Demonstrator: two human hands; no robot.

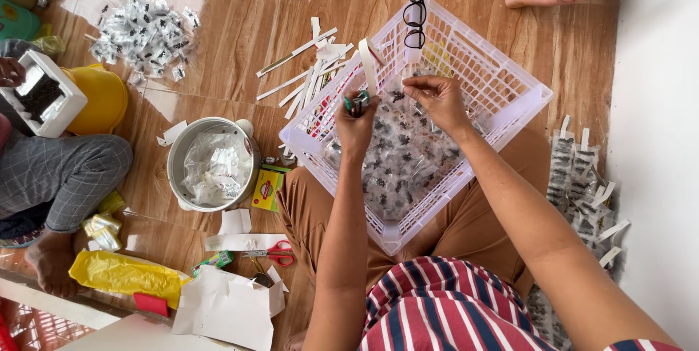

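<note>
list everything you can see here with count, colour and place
basket: one, white-pink plastic, on the lap, holding many small clear packets
eyeglasses: one, black, on the basket's far rim
paper strips: several, white, floor left of the basket
pot: one, metal, floor, clear bags inside
scissors: one, red-handled, floor
packet pile: one, clear, floor far left
yellow bag: one, floor near left
left hand: gripping a small dark-green thing, over the basket
right hand: pinching something small, over the basket

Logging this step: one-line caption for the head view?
Both hands over a white lattice basket of small packets: left hand grips a green-handled tool, right hand pinches something small.
</note>
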